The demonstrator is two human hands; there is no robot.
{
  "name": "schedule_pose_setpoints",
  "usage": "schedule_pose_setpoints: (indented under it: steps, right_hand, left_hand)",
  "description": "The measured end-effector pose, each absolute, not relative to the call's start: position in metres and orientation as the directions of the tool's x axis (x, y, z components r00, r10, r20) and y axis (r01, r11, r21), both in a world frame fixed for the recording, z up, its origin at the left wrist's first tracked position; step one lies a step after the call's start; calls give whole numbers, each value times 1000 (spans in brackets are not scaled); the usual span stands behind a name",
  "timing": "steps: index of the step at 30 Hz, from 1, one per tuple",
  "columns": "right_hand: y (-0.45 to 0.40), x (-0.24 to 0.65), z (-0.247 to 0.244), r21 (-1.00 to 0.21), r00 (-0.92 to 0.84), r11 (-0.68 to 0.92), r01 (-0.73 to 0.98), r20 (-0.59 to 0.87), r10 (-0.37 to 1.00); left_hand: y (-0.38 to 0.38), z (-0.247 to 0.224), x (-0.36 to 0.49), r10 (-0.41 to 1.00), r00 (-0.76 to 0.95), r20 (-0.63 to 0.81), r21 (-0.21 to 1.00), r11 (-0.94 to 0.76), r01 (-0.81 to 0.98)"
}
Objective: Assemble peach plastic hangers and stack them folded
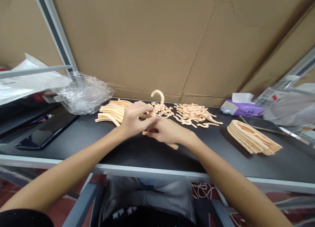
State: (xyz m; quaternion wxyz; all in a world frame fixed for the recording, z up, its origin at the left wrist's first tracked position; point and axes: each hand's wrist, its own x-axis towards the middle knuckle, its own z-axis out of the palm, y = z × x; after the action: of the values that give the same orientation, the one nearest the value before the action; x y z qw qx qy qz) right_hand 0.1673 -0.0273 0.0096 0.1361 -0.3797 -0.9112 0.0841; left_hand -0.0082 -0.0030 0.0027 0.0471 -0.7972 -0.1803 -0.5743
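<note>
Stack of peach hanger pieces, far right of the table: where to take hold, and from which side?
Probably the rounded left end of the hanger stack, coming from the left: the layers line up there, with bare tabletop beside it. A dark flat device lies close behind.

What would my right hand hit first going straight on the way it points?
Probably your left hand, which seems to touch or overlap the right hand; exact depth is unclear.

Across the black surface lie a dark phone, hanger pieces, two heaps of small hooks, a purple tissue pack and stacked hangers.
</note>
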Motion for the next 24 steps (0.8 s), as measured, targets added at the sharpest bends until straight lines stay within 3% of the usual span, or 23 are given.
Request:
schedule_pose_setpoints:
  steps: [3, 6, 11, 17, 24]
  right_hand:
    - [-24, 185, 8, -286, -664, 695, 660, 212, 717]
    - [-22, 210, 7, -340, -648, 673, 657, 201, 735]
    - [-27, 242, 7, -412, -538, 628, 661, 324, 778]
    - [-34, 243, 12, -498, -486, 583, 642, 324, 812]
    - [-36, 244, 14, -616, -541, 452, 646, 49, 840]
  left_hand:
    - [-16, -1, 2, 112, 434, 894, -6, -965, 262]
    - [-23, -8, 11, 86, 571, 816, -35, -980, 198]
    - [-22, -18, 11, 226, 672, 705, 105, -971, 217]
    - [-20, -24, 10, 401, 639, 657, 293, -916, 274]
    - [-17, -28, 13, 453, 639, 622, 348, -890, 293]
